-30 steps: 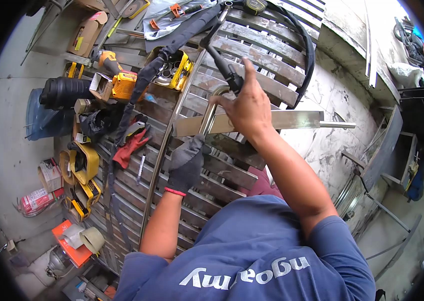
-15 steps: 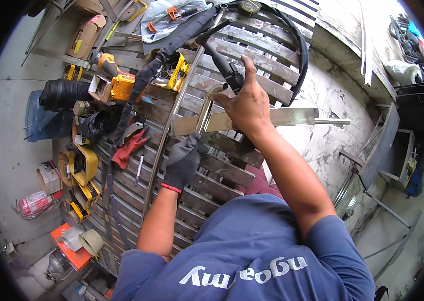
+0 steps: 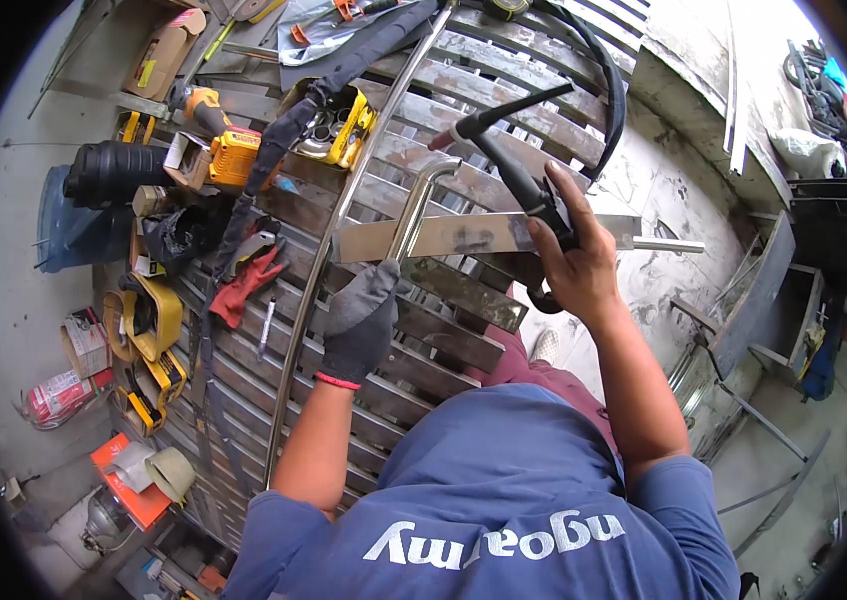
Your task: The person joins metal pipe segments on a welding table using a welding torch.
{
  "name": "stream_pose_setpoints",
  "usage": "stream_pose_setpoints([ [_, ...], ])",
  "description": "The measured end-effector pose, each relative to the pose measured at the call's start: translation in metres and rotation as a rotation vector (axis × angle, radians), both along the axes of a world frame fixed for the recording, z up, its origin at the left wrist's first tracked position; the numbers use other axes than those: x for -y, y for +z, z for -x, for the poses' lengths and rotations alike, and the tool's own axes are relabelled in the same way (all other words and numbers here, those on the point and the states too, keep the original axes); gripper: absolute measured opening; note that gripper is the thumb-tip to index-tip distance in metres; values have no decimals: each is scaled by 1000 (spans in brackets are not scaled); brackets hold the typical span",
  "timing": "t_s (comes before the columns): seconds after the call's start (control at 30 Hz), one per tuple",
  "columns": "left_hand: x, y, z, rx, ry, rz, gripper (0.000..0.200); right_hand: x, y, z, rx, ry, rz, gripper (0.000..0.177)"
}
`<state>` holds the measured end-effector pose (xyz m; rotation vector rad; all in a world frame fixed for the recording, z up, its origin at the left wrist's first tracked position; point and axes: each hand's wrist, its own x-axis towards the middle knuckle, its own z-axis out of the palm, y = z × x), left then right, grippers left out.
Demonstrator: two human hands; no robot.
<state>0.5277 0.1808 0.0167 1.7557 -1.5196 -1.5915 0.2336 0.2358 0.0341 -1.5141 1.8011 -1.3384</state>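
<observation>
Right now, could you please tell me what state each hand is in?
Left hand: gloved, closed on the bent metal tube.
Right hand: bare, holding the black torch.

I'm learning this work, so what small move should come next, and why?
Probably turn the black torch toward the bent, shiny metal tube: the bare right hand holds the torch with its pinkish nozzle pointing past the tube's end, while the grey-and-black gloved left hand holds the tube.

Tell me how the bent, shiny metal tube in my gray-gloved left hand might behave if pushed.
The bent, shiny metal tube is probably stiff: its shaft extends straight from the left hand. Its smooth, reflective surface may be slippery. The curved far end would likely hinder free rolling.
</observation>
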Motion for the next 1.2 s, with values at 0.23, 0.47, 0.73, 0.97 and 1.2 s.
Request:
stream_pose_setpoints([
  [0.23,4,7,-8,-209,-6,-129,41,-22,-31,2,-213,37,153,65],
  [0.47,15,12,-12,-290,77,-346,37,-21,-32,-2,-191,14,193,66],
  [0.73,15,7,-13,-217,-14,-244,46,-16,-30,-4,-287,62,208,72],
  [0.97,16,8,-12,-184,-36,-230,51,-16,-29,-5,-271,53,171,73],
  [1.2,12,6,-7,-118,-17,-147,58,-23,17,32,675,72,-272,71],
])
